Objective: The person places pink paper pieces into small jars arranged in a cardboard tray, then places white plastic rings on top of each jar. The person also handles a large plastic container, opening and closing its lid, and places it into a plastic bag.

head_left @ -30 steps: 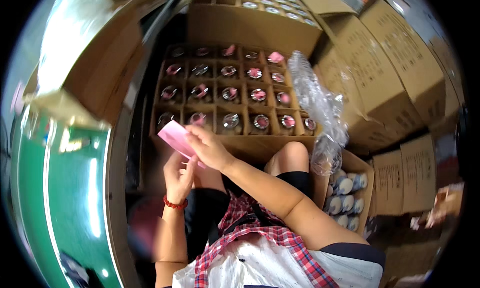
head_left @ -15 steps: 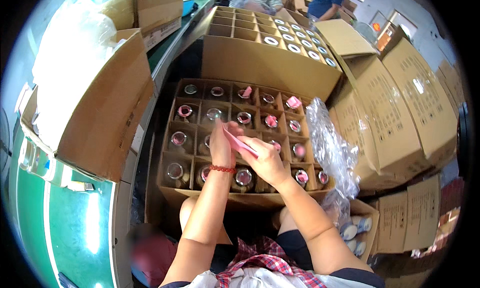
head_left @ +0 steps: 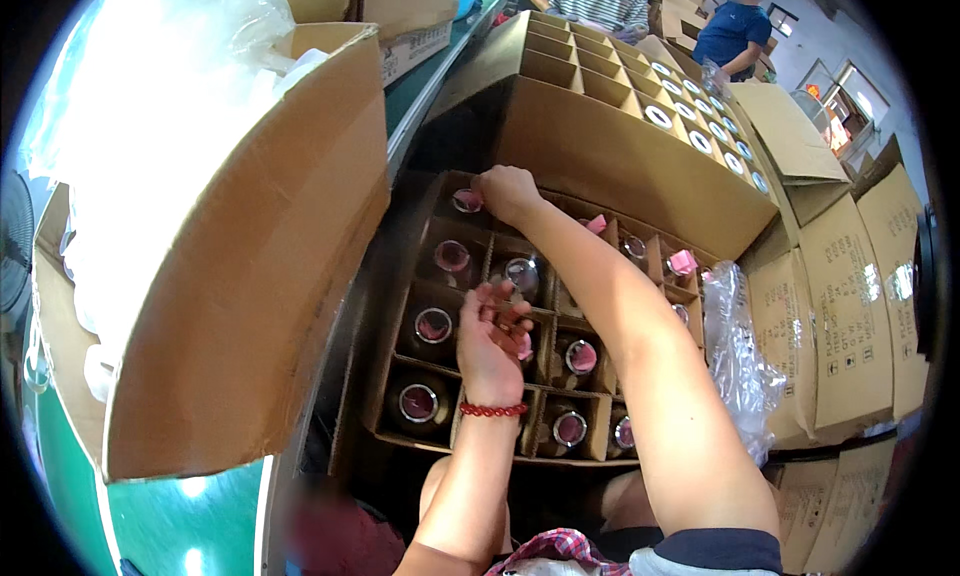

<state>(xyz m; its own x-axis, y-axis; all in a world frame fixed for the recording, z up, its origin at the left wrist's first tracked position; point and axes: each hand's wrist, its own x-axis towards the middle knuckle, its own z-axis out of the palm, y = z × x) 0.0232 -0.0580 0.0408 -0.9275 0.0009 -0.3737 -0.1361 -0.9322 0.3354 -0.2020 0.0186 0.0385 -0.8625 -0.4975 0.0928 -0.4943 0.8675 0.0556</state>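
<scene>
My right hand reaches to the far left corner of a divided cardboard box. Its fingers are closed at the mouth of a glass jar, where a pink slip shows beside the fingertips. My left hand, with a red bead bracelet at the wrist, hovers over the near cells, palm up. Its fingers are loosely curled and apart, with nothing seen in them. Jars such as this one stand upright in the cells, several with pink in the mouth. My right forearm hides some cells.
Behind stands another divided carton, partly filled with white-topped pieces. A tall open carton with plastic bags is at left, over a green table. Clear plastic wrap and stacked cartons are at right. Two people work beyond.
The hands have parted from the folded pink slip they held together. My right hand has gone to the far left jar, where pink now shows. The view has shifted left.
</scene>
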